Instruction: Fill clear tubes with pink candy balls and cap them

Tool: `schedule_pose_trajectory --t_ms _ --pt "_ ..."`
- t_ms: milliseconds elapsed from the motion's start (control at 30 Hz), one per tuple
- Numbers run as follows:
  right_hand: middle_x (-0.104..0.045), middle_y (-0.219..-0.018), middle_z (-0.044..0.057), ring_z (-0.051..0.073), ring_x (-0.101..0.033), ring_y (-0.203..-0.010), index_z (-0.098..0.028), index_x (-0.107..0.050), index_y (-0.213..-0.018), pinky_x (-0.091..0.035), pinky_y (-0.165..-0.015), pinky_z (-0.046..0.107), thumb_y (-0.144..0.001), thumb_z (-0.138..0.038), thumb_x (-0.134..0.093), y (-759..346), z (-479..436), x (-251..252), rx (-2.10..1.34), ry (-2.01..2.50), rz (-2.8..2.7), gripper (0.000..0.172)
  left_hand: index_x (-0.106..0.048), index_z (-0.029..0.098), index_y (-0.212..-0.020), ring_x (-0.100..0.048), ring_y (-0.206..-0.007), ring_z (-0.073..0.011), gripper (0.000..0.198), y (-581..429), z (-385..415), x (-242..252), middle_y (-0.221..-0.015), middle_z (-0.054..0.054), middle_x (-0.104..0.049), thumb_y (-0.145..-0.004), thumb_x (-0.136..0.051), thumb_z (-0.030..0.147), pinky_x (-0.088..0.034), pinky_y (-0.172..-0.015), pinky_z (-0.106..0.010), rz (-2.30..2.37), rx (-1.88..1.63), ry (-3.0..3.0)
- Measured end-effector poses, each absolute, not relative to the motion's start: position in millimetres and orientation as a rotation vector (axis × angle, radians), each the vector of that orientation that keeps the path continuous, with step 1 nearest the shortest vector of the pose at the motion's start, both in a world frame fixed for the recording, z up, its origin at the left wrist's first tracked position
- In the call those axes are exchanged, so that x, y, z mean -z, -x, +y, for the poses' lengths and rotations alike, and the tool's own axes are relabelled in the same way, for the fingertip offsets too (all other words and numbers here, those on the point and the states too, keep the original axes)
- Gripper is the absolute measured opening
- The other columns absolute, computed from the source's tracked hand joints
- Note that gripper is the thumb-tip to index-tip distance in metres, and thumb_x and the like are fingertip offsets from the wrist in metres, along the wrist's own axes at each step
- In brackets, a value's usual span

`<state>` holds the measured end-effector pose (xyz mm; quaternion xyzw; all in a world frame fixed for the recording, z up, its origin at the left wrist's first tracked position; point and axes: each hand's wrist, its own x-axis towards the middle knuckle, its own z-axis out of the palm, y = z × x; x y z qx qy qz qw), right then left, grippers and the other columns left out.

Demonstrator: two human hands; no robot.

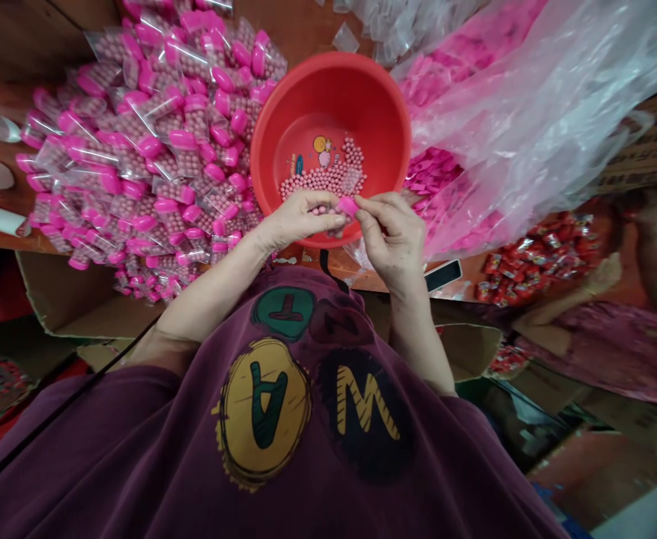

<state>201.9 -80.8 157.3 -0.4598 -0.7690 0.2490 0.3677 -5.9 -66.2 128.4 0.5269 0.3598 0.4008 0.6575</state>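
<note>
Over the near rim of a red basin (266,97), my left hand (303,218) is closed around a small clear container of pink beads, mostly hidden by the fingers. A bright pink cap (347,206) shows at the container's end. My right hand (392,232) pinches this cap between thumb and fingertips; whether it is fully seated I cannot tell. Loose pink beads (328,178) lie on the basin floor, with a small clear piece among them.
A large heap of capped bead containers (153,142) covers the table's left side. To the right, a clear plastic bag (530,127) holds pink caps (437,176). A phone (443,275) lies at the table edge. Further right, a co-worker's arm (564,299) is beside red wrapped pieces (536,262).
</note>
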Motion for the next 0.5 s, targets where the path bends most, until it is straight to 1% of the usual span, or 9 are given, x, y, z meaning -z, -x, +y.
schedule_pose_trajectory --t_ms 200,300,333,367,500 --pt "-0.076 -0.105 0.007 0.023 -0.073 -0.099 -0.028 -0.078 -0.117 -0.064 -0.096 0.049 -0.107 -0.05 -0.055 -197.8 -86.3 -151.3 -0.696 1.249 -1.861 0.034 -0.073 0.017 -0.081 -0.056 -0.057 -0.0097 0.049 -2.5 -70.6 -138.6 -0.067 -0.002 -0.069 -0.079 -0.087 0.064 -0.037 -0.051 -0.024 0.849 -0.888 -1.04" --pt "-0.074 -0.101 0.006 0.022 -0.072 -0.096 -0.027 -0.077 -0.116 -0.063 -0.094 0.048 -0.108 -0.051 -0.054 -193.3 -88.0 -143.9 -0.676 1.265 -1.791 0.035 -0.072 0.018 -0.08 -0.048 -0.049 -0.0071 0.049 -4.5 -71.2 -139.8 -0.066 -0.002 -0.069 -0.079 -0.087 0.064 -0.027 -0.045 -0.024 0.865 -0.834 -0.953" --pt "-0.074 -0.099 0.005 0.021 -0.071 -0.095 -0.027 -0.077 -0.116 -0.063 -0.094 0.047 -0.108 -0.051 -0.054 -191.3 -88.5 -141.0 -0.658 1.275 -1.767 0.035 -0.072 0.017 -0.08 -0.047 -0.048 -0.0066 0.049 -4.8 -71.1 -140.0 -0.066 -0.002 -0.069 -0.079 -0.087 0.064 -0.026 -0.045 -0.024 0.874 -0.825 -0.94" --pt "-0.073 -0.098 0.005 0.021 -0.071 -0.095 -0.027 -0.077 -0.115 -0.063 -0.094 0.046 -0.108 -0.052 -0.054 -189.2 -89.2 -138.5 -0.641 1.288 -1.747 0.035 -0.071 0.017 -0.08 -0.047 -0.049 -0.0066 0.049 -4.9 -71.1 -140.2 -0.066 -0.002 -0.069 -0.08 -0.087 0.064 -0.028 -0.045 -0.024 0.884 -0.829 -0.941" --pt "-0.073 -0.101 0.006 0.022 -0.071 -0.099 -0.027 -0.075 -0.118 -0.063 -0.096 0.047 -0.11 -0.049 -0.049 -182.1 -95.9 -134.9 -0.597 1.314 -1.741 0.035 -0.07 0.018 -0.078 -0.058 -0.059 -0.0097 0.046 -6.2 -74.1 -141.1 -0.066 -0.001 -0.068 -0.079 -0.088 0.06 -0.042 -0.054 -0.024 0.893 -0.907 -1.001"
